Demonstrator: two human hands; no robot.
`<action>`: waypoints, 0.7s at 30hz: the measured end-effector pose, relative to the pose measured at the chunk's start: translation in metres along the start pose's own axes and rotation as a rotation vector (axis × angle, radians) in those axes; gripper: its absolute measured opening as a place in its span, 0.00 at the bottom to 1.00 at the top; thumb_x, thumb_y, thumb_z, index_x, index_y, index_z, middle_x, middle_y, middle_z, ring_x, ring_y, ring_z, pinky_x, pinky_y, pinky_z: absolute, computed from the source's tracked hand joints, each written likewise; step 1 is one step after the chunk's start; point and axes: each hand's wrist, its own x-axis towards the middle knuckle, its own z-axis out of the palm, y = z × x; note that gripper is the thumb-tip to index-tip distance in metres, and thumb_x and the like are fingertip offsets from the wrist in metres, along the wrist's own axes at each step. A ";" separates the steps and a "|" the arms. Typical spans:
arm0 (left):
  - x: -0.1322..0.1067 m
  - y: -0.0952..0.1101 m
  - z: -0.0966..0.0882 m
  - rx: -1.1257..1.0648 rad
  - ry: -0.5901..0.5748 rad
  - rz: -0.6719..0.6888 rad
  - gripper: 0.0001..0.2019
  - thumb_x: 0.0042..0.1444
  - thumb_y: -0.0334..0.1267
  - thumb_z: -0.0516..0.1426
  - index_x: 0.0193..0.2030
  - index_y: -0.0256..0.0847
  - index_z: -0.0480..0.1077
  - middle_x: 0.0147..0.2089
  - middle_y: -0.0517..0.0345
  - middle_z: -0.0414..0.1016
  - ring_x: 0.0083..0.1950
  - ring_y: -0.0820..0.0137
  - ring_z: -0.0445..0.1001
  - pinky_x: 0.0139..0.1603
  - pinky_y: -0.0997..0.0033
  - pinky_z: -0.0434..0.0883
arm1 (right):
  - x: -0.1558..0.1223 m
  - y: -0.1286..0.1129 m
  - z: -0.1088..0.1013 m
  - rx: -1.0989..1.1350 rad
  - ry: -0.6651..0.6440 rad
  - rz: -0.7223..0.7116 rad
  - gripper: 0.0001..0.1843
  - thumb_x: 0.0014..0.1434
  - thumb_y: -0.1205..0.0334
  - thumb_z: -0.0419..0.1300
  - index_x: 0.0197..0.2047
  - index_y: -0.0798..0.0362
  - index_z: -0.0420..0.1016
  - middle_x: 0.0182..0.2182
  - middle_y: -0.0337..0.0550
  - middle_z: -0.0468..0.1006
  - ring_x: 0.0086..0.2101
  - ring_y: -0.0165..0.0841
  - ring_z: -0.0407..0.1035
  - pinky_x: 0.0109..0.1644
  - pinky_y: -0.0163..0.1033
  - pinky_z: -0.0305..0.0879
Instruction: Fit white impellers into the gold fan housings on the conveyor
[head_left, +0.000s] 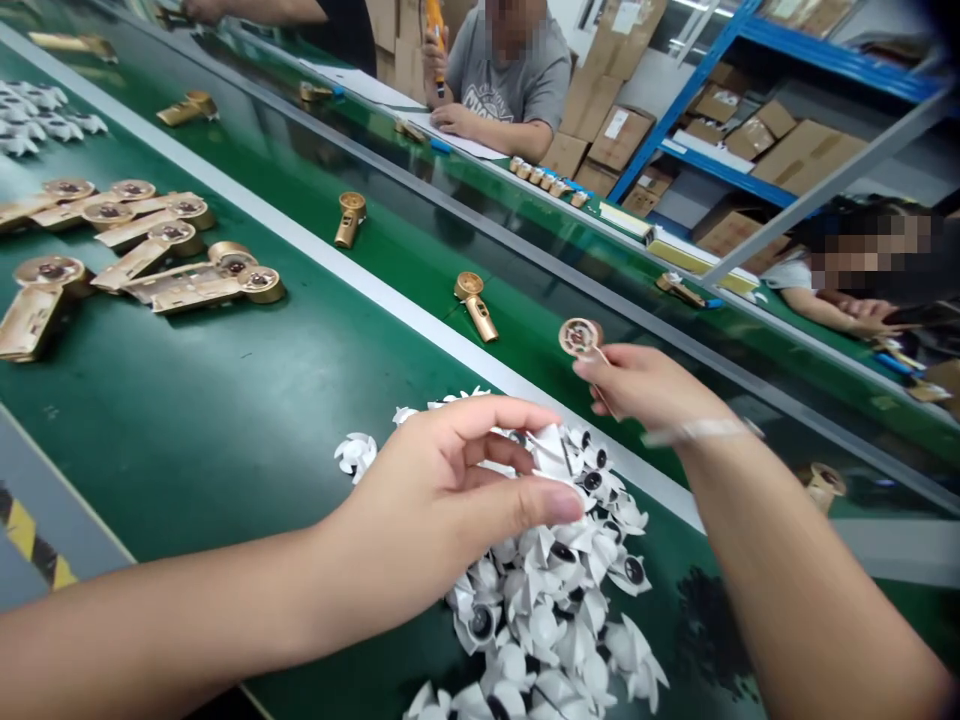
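Observation:
My left hand hovers over a heap of white plastic fan blades on the green bench and pinches one white blade between thumb and fingers. My right hand is raised just beyond the heap, closed on a gold fan housing whose round head points up and left; its handle is hidden in my fingers. A thin band circles my right wrist. One loose white blade lies to the left of the heap.
Several gold fan housings lie grouped at the left on the green bench. Single gold fans ride the green conveyor beyond a grey rail. Two people sit across the line, cardboard boxes on blue racks behind them.

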 end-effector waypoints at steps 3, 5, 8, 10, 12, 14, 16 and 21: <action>-0.003 0.002 0.001 0.095 0.031 0.144 0.16 0.52 0.34 0.70 0.47 0.48 0.78 0.45 0.63 0.75 0.37 0.79 0.76 0.37 0.82 0.77 | -0.069 -0.014 -0.005 0.173 -0.185 -0.041 0.18 0.66 0.46 0.55 0.36 0.52 0.71 0.20 0.34 0.72 0.19 0.27 0.67 0.22 0.31 0.64; -0.003 0.001 0.002 0.152 0.073 0.209 0.16 0.51 0.34 0.70 0.47 0.49 0.79 0.45 0.63 0.77 0.40 0.77 0.78 0.41 0.82 0.78 | -0.107 -0.022 0.000 0.179 -0.085 -0.057 0.17 0.66 0.47 0.55 0.34 0.50 0.70 0.19 0.33 0.70 0.19 0.28 0.65 0.20 0.31 0.61; -0.003 -0.003 0.004 0.189 0.125 0.245 0.17 0.49 0.34 0.71 0.46 0.50 0.79 0.45 0.64 0.80 0.44 0.75 0.80 0.46 0.82 0.79 | -0.136 -0.028 0.013 0.062 0.062 -0.168 0.16 0.66 0.51 0.54 0.29 0.49 0.68 0.19 0.34 0.71 0.18 0.27 0.64 0.20 0.31 0.60; -0.003 -0.005 0.004 0.199 0.130 0.254 0.17 0.47 0.33 0.72 0.45 0.48 0.79 0.44 0.65 0.80 0.44 0.74 0.81 0.48 0.80 0.80 | -0.141 -0.027 0.018 0.019 0.085 -0.251 0.15 0.67 0.53 0.54 0.29 0.49 0.67 0.19 0.33 0.71 0.18 0.27 0.64 0.20 0.30 0.61; -0.001 -0.006 0.004 0.224 0.133 0.276 0.17 0.47 0.32 0.72 0.44 0.47 0.80 0.44 0.65 0.79 0.43 0.74 0.81 0.49 0.79 0.80 | -0.140 -0.025 0.021 -0.006 0.105 -0.292 0.14 0.67 0.55 0.54 0.29 0.48 0.67 0.18 0.32 0.71 0.17 0.26 0.64 0.19 0.28 0.61; 0.000 -0.006 0.004 0.276 0.136 0.308 0.17 0.46 0.32 0.72 0.44 0.46 0.80 0.44 0.64 0.77 0.43 0.74 0.81 0.50 0.77 0.81 | -0.140 -0.024 0.021 -0.031 0.119 -0.308 0.14 0.67 0.56 0.53 0.29 0.48 0.66 0.17 0.31 0.70 0.16 0.25 0.63 0.18 0.28 0.60; 0.000 -0.006 0.003 0.342 0.139 0.366 0.17 0.46 0.32 0.72 0.45 0.44 0.80 0.43 0.61 0.77 0.44 0.72 0.81 0.50 0.75 0.81 | -0.140 -0.026 0.021 -0.052 0.138 -0.317 0.14 0.67 0.57 0.53 0.29 0.48 0.65 0.17 0.31 0.69 0.15 0.25 0.63 0.18 0.27 0.60; -0.001 -0.007 0.003 0.526 0.174 0.550 0.16 0.46 0.30 0.71 0.44 0.36 0.81 0.40 0.55 0.78 0.41 0.70 0.79 0.41 0.74 0.82 | -0.144 -0.030 0.023 -0.093 0.186 -0.320 0.11 0.65 0.58 0.54 0.31 0.49 0.66 0.17 0.31 0.70 0.14 0.26 0.64 0.17 0.28 0.59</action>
